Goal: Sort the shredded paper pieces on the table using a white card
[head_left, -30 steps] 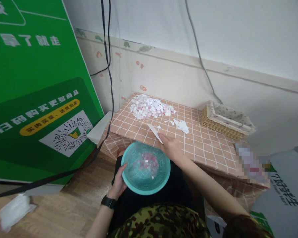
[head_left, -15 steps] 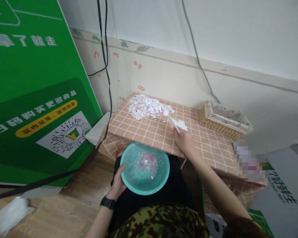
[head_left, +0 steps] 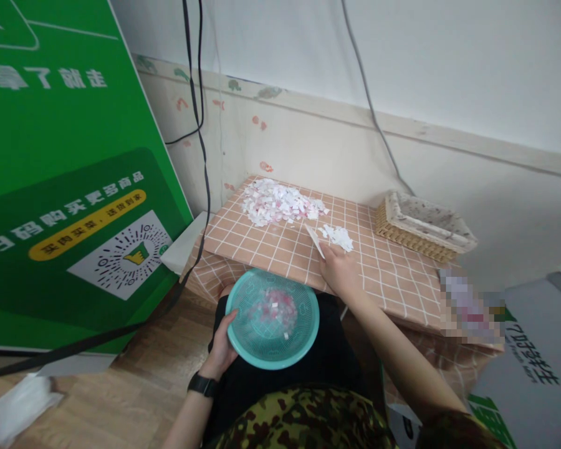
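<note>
My left hand (head_left: 224, 344) grips the left rim of a turquoise plastic colander (head_left: 303, 337) resting over my lap, below the table's front edge. Pink and white bits (head_left: 280, 305) show in its middle. In my right hand (head_left: 340, 269) is a thin white card (head_left: 314, 241), held on edge against the checked tablecloth (head_left: 262, 246). Just beyond the fingers lies a small heap of white paper pieces (head_left: 339, 237). Farther back on the left spreads a larger pile of white and pink paper pieces (head_left: 280, 202).
A fabric-lined wicker basket (head_left: 423, 227) stands at the table's right rear. Black cables (head_left: 206, 156) hang at the left before a green panel (head_left: 75, 156). A grey box (head_left: 537, 349) is at the right, a white plastic bag (head_left: 23, 405) on the floor.
My right hand has drawn the card left and toward the table's front edge, away from the large pile. The left hand and colander stay in place.
</note>
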`<move>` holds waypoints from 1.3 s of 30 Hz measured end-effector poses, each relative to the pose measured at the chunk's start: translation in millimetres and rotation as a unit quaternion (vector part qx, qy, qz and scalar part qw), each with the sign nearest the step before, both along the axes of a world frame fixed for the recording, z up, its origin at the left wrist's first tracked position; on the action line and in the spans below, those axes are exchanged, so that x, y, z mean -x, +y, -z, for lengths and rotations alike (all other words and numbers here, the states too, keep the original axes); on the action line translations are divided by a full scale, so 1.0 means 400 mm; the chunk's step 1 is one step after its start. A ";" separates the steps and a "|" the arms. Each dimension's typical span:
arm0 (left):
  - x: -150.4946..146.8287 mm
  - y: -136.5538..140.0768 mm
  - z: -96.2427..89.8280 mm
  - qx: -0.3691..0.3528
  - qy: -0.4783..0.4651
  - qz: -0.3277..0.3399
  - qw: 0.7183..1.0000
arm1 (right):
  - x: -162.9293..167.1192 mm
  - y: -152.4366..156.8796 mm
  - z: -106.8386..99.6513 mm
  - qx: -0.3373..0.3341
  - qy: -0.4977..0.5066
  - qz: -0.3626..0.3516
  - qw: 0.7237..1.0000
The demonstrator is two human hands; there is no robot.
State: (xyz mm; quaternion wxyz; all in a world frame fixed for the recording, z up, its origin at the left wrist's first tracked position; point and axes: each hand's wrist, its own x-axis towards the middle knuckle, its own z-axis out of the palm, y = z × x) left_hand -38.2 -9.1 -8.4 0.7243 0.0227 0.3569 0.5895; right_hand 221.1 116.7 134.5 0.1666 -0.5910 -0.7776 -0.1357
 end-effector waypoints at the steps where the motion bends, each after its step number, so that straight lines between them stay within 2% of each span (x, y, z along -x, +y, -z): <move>1: 0.000 0.000 -0.001 0.001 0.001 -0.001 1.000 | -0.008 0.006 -0.008 -0.007 0.005 0.022 1.000; 5: -0.002 0.002 -0.004 0.008 0.008 -0.009 1.000 | -0.017 0.022 -0.035 -0.024 0.053 0.062 0.996; 8: -0.002 0.002 -0.004 0.014 0.014 -0.011 1.000 | 0.001 0.030 -0.034 -0.018 0.069 0.037 0.997; 12: 0.001 0.001 0.002 0.012 0.014 -0.011 1.000 | 0.020 0.043 -0.010 0.014 0.029 0.008 0.999; 16: 0.003 0.001 0.009 0.010 0.004 0.003 1.000 | 0.004 0.053 0.003 0.010 -0.001 0.045 0.999; 20: 0.003 0.002 0.014 0.005 0.000 0.009 1.000 | -0.012 0.060 -0.012 -0.011 0.012 0.077 0.997; 27: 0.000 0.002 0.010 -0.003 0.005 -0.012 1.000 | 0.017 0.064 -0.022 0.013 0.092 0.018 0.996; 35: 0.002 0.000 0.008 0.001 0.005 -0.007 1.000 | 0.016 0.068 -0.027 0.028 0.179 0.008 0.983; 39: 0.002 -0.001 0.010 -0.003 0.005 -0.005 1.000 | 0.011 0.074 -0.026 0.012 0.174 0.014 0.985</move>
